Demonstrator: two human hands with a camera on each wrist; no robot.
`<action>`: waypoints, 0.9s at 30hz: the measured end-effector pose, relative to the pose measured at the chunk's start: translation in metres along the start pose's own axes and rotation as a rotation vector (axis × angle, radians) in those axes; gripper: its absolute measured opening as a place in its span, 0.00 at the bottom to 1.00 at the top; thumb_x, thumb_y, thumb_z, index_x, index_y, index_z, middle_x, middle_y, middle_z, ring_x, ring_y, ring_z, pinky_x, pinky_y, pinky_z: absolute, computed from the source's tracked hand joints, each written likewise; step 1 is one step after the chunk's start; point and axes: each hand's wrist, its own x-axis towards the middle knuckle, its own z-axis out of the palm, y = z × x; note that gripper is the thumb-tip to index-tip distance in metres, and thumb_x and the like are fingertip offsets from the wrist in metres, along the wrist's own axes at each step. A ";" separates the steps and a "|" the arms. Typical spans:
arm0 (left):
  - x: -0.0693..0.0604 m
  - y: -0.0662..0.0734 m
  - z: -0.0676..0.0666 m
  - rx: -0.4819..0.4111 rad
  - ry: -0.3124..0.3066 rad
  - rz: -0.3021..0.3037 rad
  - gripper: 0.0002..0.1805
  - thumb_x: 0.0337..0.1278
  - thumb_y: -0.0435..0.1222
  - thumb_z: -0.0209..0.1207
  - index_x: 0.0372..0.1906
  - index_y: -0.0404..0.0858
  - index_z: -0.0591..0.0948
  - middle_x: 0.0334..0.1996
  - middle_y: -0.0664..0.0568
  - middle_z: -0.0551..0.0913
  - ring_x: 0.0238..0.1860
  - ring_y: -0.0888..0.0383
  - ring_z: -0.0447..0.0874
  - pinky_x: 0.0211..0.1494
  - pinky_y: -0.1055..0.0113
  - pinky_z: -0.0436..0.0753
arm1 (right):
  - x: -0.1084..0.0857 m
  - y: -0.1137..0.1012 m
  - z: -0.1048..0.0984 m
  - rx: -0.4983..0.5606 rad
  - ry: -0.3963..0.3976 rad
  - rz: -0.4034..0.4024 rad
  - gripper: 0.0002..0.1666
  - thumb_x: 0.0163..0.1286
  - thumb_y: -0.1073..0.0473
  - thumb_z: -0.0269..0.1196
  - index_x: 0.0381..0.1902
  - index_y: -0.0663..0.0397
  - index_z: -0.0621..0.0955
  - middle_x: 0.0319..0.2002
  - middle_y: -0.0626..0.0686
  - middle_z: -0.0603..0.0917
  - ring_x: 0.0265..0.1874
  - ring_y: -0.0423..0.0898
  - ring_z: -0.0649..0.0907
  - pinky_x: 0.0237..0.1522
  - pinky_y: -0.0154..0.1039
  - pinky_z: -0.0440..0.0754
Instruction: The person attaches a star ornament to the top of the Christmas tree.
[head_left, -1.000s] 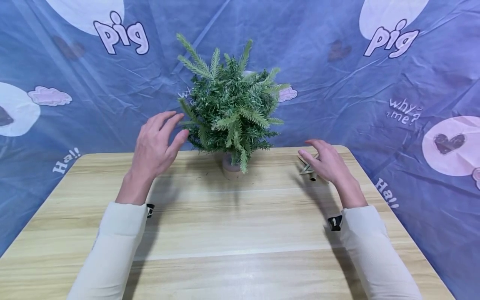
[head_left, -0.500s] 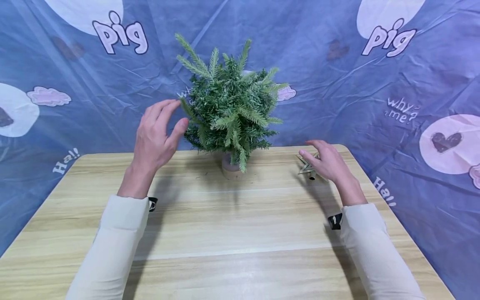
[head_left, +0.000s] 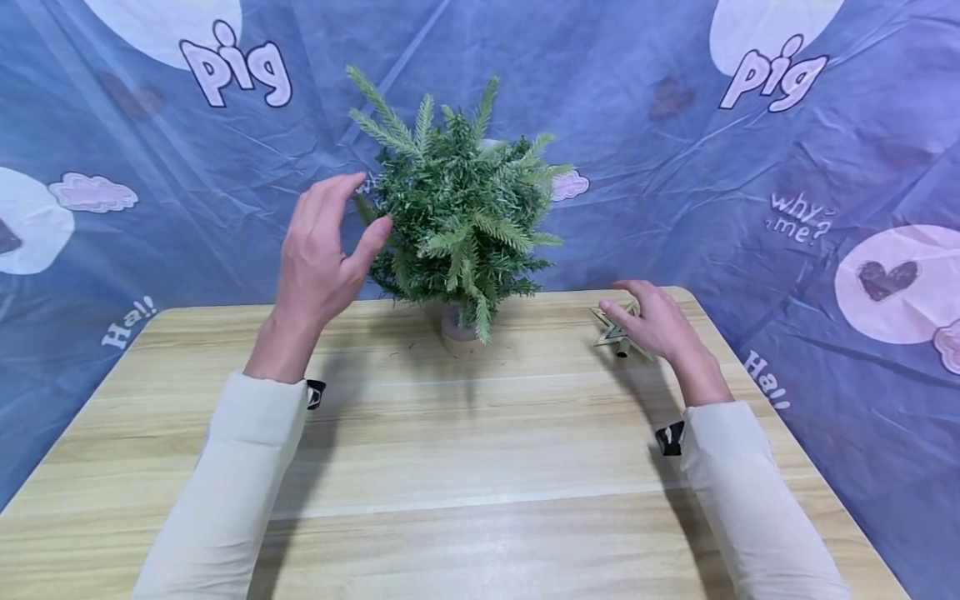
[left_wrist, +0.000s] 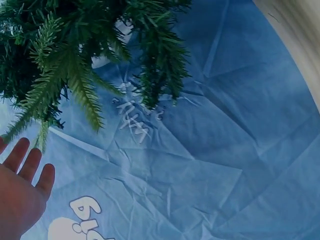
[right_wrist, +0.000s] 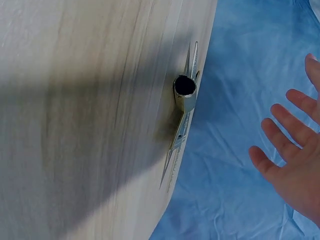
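A small artificial Christmas tree stands upright on its round base near the table's back edge. Beside its left branches my left hand is raised, thumb and fingers spread apart and holding nothing; whether the fingertips touch the needles I cannot tell. The left wrist view shows its loosely extended fingers below the tree's branches. A gold star tree topper lies on the table at the right, its hollow socket visible in the right wrist view. My right hand hovers over the star with relaxed fingers, partly hiding it.
The wooden table has rounded back corners. Right behind it hangs a blue printed cloth, close to the tree. A few dark bits lie by the tree's base.
My left hand has risen along the tree's left side and moved slightly right, its thumb spreading wider. The right hand stays nearly where it was above the star. The tree has not moved.
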 end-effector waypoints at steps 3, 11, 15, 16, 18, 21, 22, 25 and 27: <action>0.006 0.002 0.001 -0.013 -0.004 0.027 0.33 0.71 0.52 0.53 0.64 0.29 0.76 0.60 0.35 0.79 0.61 0.40 0.75 0.69 0.50 0.70 | 0.000 0.003 0.000 0.007 -0.014 0.004 0.39 0.78 0.40 0.55 0.71 0.66 0.69 0.69 0.71 0.69 0.70 0.70 0.65 0.69 0.66 0.60; 0.021 0.004 0.006 -0.046 -0.024 0.088 0.30 0.70 0.49 0.56 0.62 0.29 0.78 0.59 0.36 0.79 0.62 0.41 0.74 0.69 0.52 0.69 | 0.002 0.013 -0.002 0.012 -0.059 0.036 0.42 0.76 0.37 0.57 0.72 0.64 0.69 0.71 0.70 0.68 0.68 0.71 0.67 0.67 0.67 0.63; 0.027 0.005 0.009 -0.086 -0.046 0.095 0.28 0.69 0.48 0.58 0.62 0.30 0.79 0.59 0.36 0.79 0.63 0.42 0.73 0.71 0.54 0.67 | 0.002 0.017 -0.003 0.017 -0.062 0.052 0.43 0.75 0.37 0.58 0.72 0.64 0.68 0.70 0.71 0.68 0.64 0.72 0.71 0.64 0.68 0.66; 0.028 0.006 0.009 -0.094 -0.052 0.095 0.28 0.69 0.48 0.58 0.61 0.30 0.80 0.59 0.36 0.79 0.64 0.42 0.73 0.71 0.54 0.67 | 0.002 0.017 -0.004 0.018 -0.062 0.054 0.43 0.75 0.37 0.58 0.72 0.64 0.68 0.70 0.71 0.68 0.63 0.72 0.72 0.64 0.68 0.66; 0.031 0.006 0.010 -0.104 -0.064 0.092 0.28 0.69 0.48 0.58 0.61 0.30 0.80 0.60 0.36 0.79 0.64 0.42 0.72 0.72 0.54 0.66 | 0.003 0.019 -0.004 0.019 -0.061 0.057 0.43 0.75 0.37 0.58 0.72 0.64 0.68 0.70 0.71 0.68 0.62 0.72 0.73 0.64 0.68 0.67; 0.033 0.006 0.011 -0.118 -0.089 0.077 0.27 0.68 0.48 0.59 0.60 0.30 0.81 0.60 0.37 0.80 0.66 0.44 0.72 0.73 0.56 0.65 | 0.004 0.021 -0.004 0.016 -0.072 0.061 0.43 0.75 0.37 0.58 0.72 0.65 0.68 0.70 0.72 0.68 0.61 0.73 0.73 0.63 0.68 0.68; 0.034 0.006 0.011 -0.125 -0.106 0.066 0.27 0.68 0.48 0.59 0.59 0.31 0.81 0.60 0.38 0.80 0.66 0.45 0.72 0.74 0.57 0.64 | 0.004 0.022 -0.004 0.016 -0.075 0.064 0.44 0.75 0.37 0.58 0.72 0.65 0.68 0.70 0.72 0.68 0.61 0.73 0.73 0.63 0.68 0.68; 0.037 0.007 0.011 -0.139 -0.165 0.034 0.26 0.66 0.48 0.60 0.58 0.33 0.83 0.62 0.42 0.80 0.69 0.49 0.69 0.75 0.58 0.61 | 0.005 0.026 -0.004 0.016 -0.084 0.073 0.45 0.74 0.36 0.59 0.72 0.65 0.68 0.70 0.72 0.68 0.63 0.73 0.72 0.64 0.68 0.67; 0.039 0.007 0.011 -0.142 -0.203 0.014 0.26 0.65 0.49 0.61 0.58 0.34 0.83 0.64 0.44 0.79 0.71 0.52 0.68 0.76 0.60 0.59 | 0.006 0.028 -0.004 0.022 -0.084 0.078 0.45 0.74 0.36 0.59 0.72 0.66 0.68 0.69 0.73 0.68 0.64 0.73 0.71 0.65 0.68 0.66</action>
